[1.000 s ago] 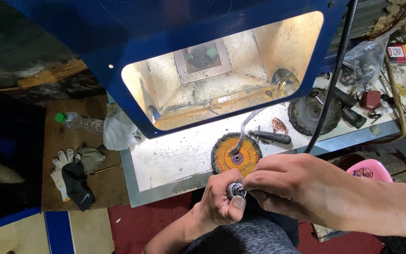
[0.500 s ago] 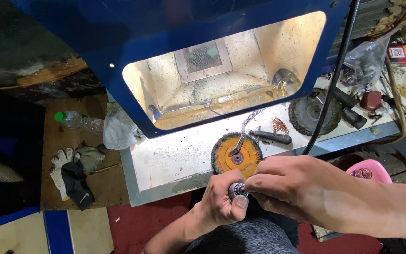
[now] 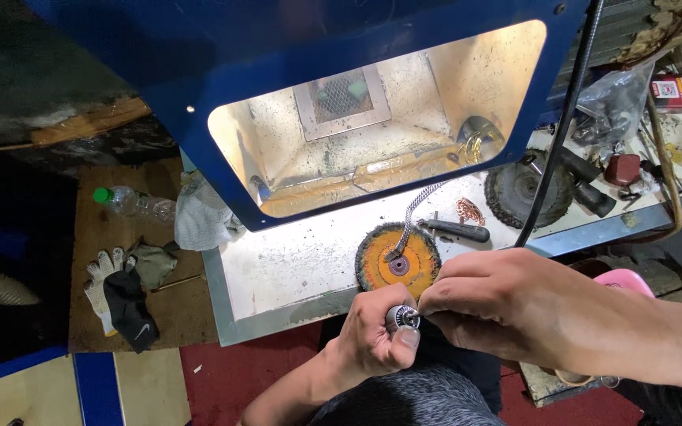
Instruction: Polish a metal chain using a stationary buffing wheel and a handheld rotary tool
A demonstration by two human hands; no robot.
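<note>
My left hand [image 3: 372, 335] is closed around a small round metal chuck [image 3: 399, 317] low in the middle of the view. My right hand [image 3: 507, 304] reaches in from the right and pinches a thin metal bit at the chuck's mouth with thumb and fingers. Just beyond both hands, an orange wire brush wheel [image 3: 398, 258] lies flat on the white tray, with a braided metal flexible shaft [image 3: 414, 213] resting across it.
A blue cabinet [image 3: 199, 95] with a lit window overhangs the white metal-edged tray [image 3: 278, 276]. A black-handled tool [image 3: 455, 230], a dark wire wheel [image 3: 526, 189] and a black hose [image 3: 562, 126] sit to the right. Gloves [image 3: 116, 288] and a plastic bottle [image 3: 132, 203] lie on the left board.
Both hands stay together on the chuck; my right fingers have shifted slightly at its tip. Nothing else has moved.
</note>
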